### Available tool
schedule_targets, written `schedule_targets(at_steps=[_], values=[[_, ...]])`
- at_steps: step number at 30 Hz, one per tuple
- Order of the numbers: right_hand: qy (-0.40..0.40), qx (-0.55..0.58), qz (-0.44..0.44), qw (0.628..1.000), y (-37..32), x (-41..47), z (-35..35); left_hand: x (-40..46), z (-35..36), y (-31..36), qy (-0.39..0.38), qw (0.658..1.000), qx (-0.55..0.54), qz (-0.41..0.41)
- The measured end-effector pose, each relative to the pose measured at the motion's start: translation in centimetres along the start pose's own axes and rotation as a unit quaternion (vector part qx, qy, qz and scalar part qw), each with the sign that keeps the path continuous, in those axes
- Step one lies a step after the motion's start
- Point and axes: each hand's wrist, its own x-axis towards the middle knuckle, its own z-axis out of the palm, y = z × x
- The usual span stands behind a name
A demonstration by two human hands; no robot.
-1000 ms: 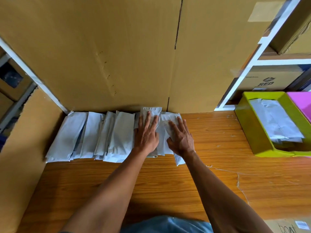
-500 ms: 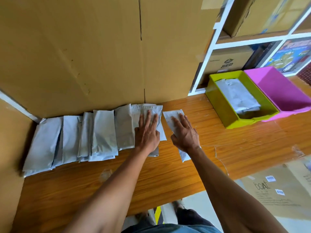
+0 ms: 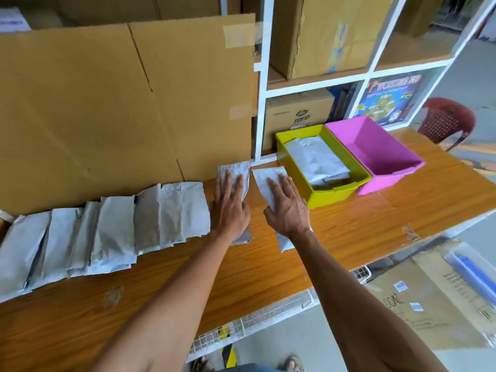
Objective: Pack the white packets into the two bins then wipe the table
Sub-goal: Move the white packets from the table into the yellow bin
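Each flat grip presses its own white packet: left grip [image 3: 230, 208], right grip [image 3: 288, 208]. Beside the right grip, the green bin [image 3: 332, 193] holds packets; the pink bin [image 3: 386, 181] touches it.

A single wide-angle head view looks forward and down from above the near edge of the wooden table [image 3: 268, 269], close over both outstretched forearms. It faces the cardboard sheet [image 3: 120, 108] and white shelving [image 3: 261, 103] behind the table; straight lines bow toward the frame's edges.

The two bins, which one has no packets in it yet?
The pink bin, farthest right; the yellow-green bin beside it already holds white packets.
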Motion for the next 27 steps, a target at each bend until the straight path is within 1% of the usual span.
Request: schedule_targets(at_steps=[3, 6, 11, 15, 20, 27], values=[[0.008, 0.004, 0.005, 1.0, 4.1, -0.3, -2.8, 0.4, 1.4, 5.2, 0.007, 1.0, -0.008, -0.008], [0.014, 0.004, 0.011, 1.0, 8.0, -0.8, -5.2, 0.7, 2.8, 10.4, -0.006, 1.0, -0.022, -0.015], [0.027, -0.006, 0.027, 0.999, 13.0, -1.2, -7.4, 1.2, 5.2, 16.2, -0.019, 0.999, -0.025, -0.009], [0.025, 0.002, 0.047, 0.999, 15.8, -0.1, -8.5, 2.9, 6.6, 18.6, -0.024, 1.0, -0.015, 0.002], [0.028, 0.001, 0.047, 0.998, 18.7, 2.8, -8.6, 6.6, 7.7, 20.5, -0.015, 1.0, -0.013, 0.002], [0.019, -0.021, 0.043, 0.999, 20.7, 9.4, -8.5, 13.0, 9.7, 22.0, -0.004, 0.999, -0.028, -0.029]])
